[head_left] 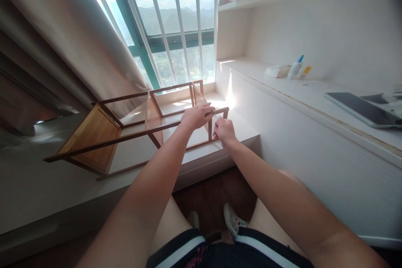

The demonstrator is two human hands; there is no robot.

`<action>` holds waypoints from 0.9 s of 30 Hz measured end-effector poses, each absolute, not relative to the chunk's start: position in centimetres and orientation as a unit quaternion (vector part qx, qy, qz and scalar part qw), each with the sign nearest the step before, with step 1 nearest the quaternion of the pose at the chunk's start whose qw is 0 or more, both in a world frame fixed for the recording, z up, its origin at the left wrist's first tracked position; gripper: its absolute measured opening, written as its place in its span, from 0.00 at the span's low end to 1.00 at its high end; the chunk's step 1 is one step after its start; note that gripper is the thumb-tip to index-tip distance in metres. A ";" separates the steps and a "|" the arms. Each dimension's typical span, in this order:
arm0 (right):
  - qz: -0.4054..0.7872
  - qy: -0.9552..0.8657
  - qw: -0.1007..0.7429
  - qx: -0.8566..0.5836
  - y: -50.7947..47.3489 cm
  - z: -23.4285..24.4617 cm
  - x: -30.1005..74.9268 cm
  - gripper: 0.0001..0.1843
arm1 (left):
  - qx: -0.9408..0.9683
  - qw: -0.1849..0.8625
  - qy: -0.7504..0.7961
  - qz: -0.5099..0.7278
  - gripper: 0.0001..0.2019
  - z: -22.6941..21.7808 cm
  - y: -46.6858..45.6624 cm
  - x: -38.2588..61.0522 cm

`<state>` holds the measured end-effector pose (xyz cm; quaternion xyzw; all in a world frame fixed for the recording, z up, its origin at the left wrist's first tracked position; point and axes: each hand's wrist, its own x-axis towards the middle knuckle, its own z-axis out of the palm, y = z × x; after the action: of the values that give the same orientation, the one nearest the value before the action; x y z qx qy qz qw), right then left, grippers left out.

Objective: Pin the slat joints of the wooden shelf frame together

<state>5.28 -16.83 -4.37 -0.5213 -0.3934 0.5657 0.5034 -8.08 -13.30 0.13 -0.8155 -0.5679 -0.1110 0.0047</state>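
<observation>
A brown wooden shelf frame lies on its side along the white window ledge. My left hand rests over the near rail close to its right end, with the fingers closed on the wood. Just right of it, my right hand is closed, with the fingers pinched around a thin metal rod-like tool. The rod's tip points up and left to the rail beside my left fingertips. Whether it sits in a screw or hole is too small to tell.
To the right, a white desk holds a tablet, a white bottle with a blue tip and a small white packet. White railings guard the window behind. A curtain hangs at left, touching the frame's area.
</observation>
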 end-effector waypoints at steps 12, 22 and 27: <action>0.701 -0.300 0.505 -0.406 -17.6 -3.8 4.0 0.14 | -0.816 0.006 -0.568 -0.107 0.18 0.2 -13.3 -8.1; 0.498 -0.441 0.486 -0.567 -16.5 -4.7 6.2 0.20 | -0.818 0.004 -0.565 -0.103 0.18 0.2 -13.1 -8.1; 0.208 -0.658 0.317 -0.651 -16.6 -3.9 7.3 0.21 | -0.816 0.001 -0.569 -0.100 0.18 0.2 -13.2 -8.1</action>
<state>7.26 -16.61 -3.89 -0.6510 -0.6577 0.2079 0.3169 -8.07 -13.20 0.23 -0.8160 -0.5693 -0.1000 0.0013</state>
